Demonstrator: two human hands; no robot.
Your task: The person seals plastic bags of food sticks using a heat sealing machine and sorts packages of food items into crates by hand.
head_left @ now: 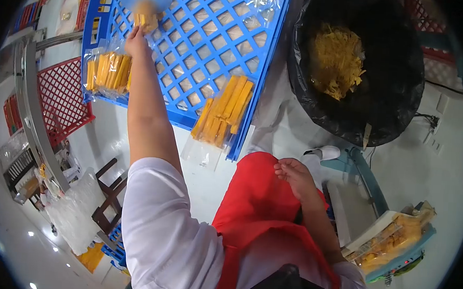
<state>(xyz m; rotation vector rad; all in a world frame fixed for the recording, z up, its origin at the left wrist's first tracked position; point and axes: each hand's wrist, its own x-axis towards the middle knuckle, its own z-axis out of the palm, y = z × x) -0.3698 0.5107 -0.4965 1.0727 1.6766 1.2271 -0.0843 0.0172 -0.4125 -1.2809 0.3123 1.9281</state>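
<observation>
My left hand (137, 42) reaches over the far left of a blue plastic crate (183, 116). Its fingers are closed on the near end of a bundle of yellow sticks (146, 20), whose far side is smeared. Just below that hand, a clear bag of yellow sticks (107, 72) lies at the crate's left edge. Another clear bag of yellow sticks (224, 111) rests at the near right corner, its plastic end hanging over the rim. My right hand (296, 178) hovers above the red apron (255, 193), fingers loosely bent and holding nothing visible.
A bin lined with a black bag (393, 96) stands right of the crate, with yellow scraps (338, 62) inside. Red crates (65, 94) and a dark wooden chair (107, 195) are at the left. A machine with yellow pieces (395, 242) sits at lower right.
</observation>
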